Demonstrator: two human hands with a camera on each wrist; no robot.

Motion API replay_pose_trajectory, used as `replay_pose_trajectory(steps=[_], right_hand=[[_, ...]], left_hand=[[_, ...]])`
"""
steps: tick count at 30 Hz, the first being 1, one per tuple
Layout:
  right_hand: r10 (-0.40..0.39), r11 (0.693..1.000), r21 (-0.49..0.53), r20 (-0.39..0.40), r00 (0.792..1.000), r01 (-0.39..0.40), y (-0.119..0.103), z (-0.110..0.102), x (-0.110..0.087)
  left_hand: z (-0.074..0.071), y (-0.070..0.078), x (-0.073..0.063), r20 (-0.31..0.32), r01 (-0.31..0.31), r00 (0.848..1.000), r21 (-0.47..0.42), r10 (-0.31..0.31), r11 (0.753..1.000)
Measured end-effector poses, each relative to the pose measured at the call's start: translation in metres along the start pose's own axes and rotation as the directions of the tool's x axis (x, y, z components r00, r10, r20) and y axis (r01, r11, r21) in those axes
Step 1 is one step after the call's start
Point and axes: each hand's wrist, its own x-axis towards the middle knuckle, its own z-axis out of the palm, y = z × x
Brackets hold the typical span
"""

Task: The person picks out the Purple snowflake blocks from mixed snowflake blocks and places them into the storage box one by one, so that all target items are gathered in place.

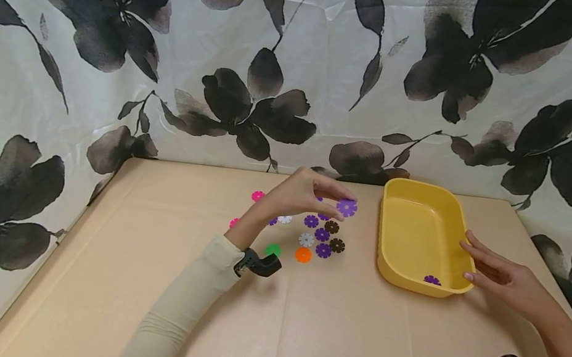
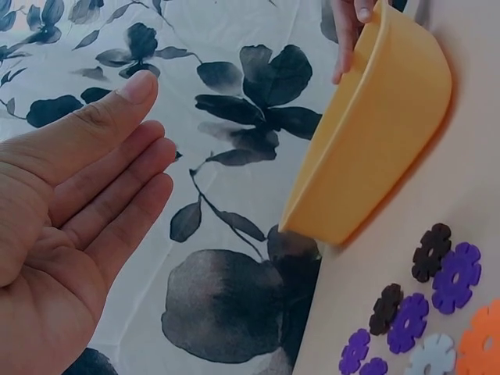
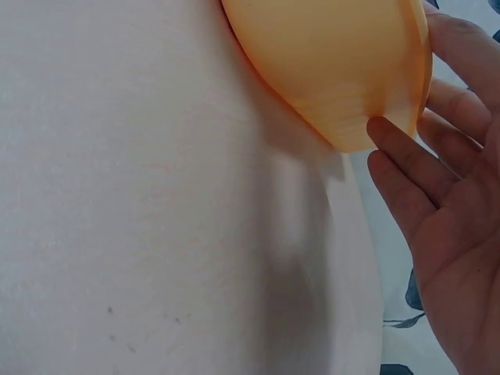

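In the head view my left hand (image 1: pixel 301 195) pinches a purple notched disc (image 1: pixel 347 207) at its fingertips, above several loose discs. The left wrist view shows the left thumb and fingers (image 2: pixel 117 187), but the held disc cannot be made out there. My right hand (image 1: pixel 505 281) holds the right side of a yellow tray (image 1: pixel 384 263) by its rim. In the right wrist view some fingers (image 3: pixel 406 156) lie against the tray's outer wall and others reach behind its edge. One purple disc (image 1: pixel 432 280) lies inside the tray, at its near end.
On the tan table (image 1: pixel 327 341), left of the tray, lie purple, brown, white, pink, green and orange discs, including an orange disc (image 1: pixel 303 255) and a green disc (image 1: pixel 273 249). A floral cloth (image 1: pixel 336 74) hangs behind the table and along its sides.
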Motion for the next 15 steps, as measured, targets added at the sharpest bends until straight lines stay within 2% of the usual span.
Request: replay_pose_trajectory(steps=[3, 10, 15], right_hand=[[-0.002, 1.000, -0.002, -0.004, 1.000, 0.002, 0.000, 0.001, 0.000], [-0.013, 1.000, -0.006, -0.011, 1.000, 0.013, 0.002, 0.001, 0.000], [-0.024, 1.000, -0.005, -0.014, 1.000, 0.024, 0.004, 0.001, -0.001]], left_hand=[[0.001, 0.001, 0.003, 0.003, -0.020, 1.000, 0.002, 0.020, 1.000], [0.007, 0.007, 0.011, 0.024, 0.003, 1.000, -0.023, -0.003, 1.000], [0.010, 0.009, 0.018, 0.046, 0.004, 0.999, 0.004, -0.004, 1.000]])
